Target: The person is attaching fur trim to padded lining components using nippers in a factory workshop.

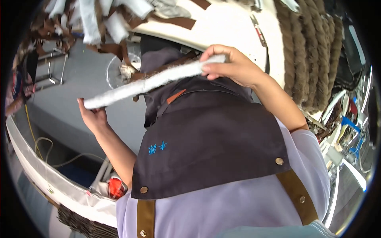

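In the head view, looking down from where the wearer sits, I see a long white fuzzy strip (147, 84) stretched between two bare hands over the lap, slanting from the near left to the far right. The left hand (94, 116) pinches one end between thumb and fingers; the right hand (233, 65) grasps the other end, thumb below and fingers curled over. The person wears a dark apron (214, 135) with brown straps over a pale lilac shirt (222, 202). Beyond the hands stands a cream table (234, 22), bearing thick brown furry rolls (305, 55) at right; white and brown scraps (85, 20) lie upper left.
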Demonstrator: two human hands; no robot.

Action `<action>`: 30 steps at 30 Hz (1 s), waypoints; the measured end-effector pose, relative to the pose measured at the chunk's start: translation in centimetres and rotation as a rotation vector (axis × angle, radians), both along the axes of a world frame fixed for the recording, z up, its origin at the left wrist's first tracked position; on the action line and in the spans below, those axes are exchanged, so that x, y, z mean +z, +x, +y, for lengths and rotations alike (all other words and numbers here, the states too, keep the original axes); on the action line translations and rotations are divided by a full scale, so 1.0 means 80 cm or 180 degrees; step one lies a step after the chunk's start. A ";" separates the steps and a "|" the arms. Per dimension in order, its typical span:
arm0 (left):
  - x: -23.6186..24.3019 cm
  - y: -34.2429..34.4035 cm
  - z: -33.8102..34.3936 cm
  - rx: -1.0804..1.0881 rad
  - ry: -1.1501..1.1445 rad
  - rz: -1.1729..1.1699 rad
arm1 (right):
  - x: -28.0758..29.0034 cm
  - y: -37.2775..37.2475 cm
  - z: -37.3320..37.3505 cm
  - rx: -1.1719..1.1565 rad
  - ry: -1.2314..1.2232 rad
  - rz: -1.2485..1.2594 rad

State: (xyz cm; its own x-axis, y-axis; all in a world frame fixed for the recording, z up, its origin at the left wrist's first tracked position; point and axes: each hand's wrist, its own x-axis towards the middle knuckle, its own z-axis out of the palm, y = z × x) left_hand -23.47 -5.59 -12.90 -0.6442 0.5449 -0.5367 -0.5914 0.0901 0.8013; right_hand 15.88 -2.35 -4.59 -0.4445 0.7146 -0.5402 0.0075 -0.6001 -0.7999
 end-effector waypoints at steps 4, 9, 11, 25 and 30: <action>-0.011 -0.002 -0.007 0.0048 0.0144 -0.0428 | -0.021 -0.002 0.006 0.2083 -0.0097 -0.0287; -0.029 0.004 -0.002 0.0196 0.0055 -0.0436 | -0.031 -0.073 -0.007 0.3591 0.1033 -0.1877; -0.033 -0.016 0.004 0.0533 0.0059 -0.0359 | -0.026 -0.100 -0.010 0.3655 0.0992 -0.1982; -0.124 -0.085 0.046 0.1205 -0.1312 0.0926 | 0.013 -0.132 -0.021 0.2135 -0.1848 0.0630; -0.098 -0.081 0.068 0.1271 -0.2043 0.0982 | 0.036 -0.125 -0.023 0.2093 -0.1314 0.0370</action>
State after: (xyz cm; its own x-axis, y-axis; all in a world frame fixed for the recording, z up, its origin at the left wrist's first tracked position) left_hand -29.91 -0.17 -20.77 -0.8946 -0.1103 -0.4330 -0.4372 0.4160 0.7973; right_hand 5.89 -4.17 -1.70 -0.7765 0.0367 -0.6290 0.3942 -0.7505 -0.5305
